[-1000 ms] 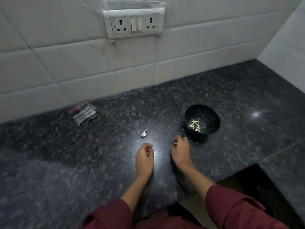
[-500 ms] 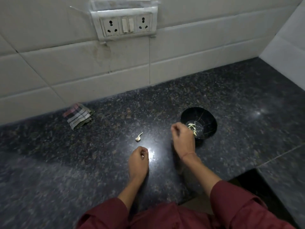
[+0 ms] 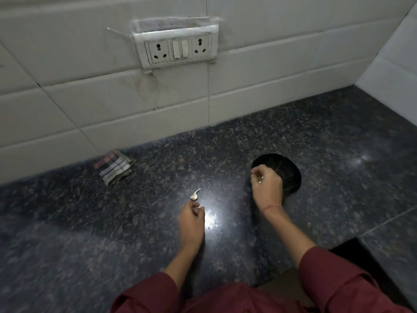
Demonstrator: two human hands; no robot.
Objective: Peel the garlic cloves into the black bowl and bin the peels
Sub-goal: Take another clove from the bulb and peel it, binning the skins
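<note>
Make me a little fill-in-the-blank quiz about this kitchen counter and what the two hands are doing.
1. The right hand pinches a small pale piece over the ____ bowl.
2. One ____ clove lies on the counter just beyond the curled fingers of the left hand.
3. The wall panel above the folded checked cloth has ____ sockets.

Missing words: black; garlic; two.

Right hand [image 3: 266,188] pinches pale bit [image 3: 260,181] over black bowl [image 3: 291,175]; left hand [image 3: 191,219] curled beside garlic clove [image 3: 194,195] on counter [image 3: 112,222].
</note>
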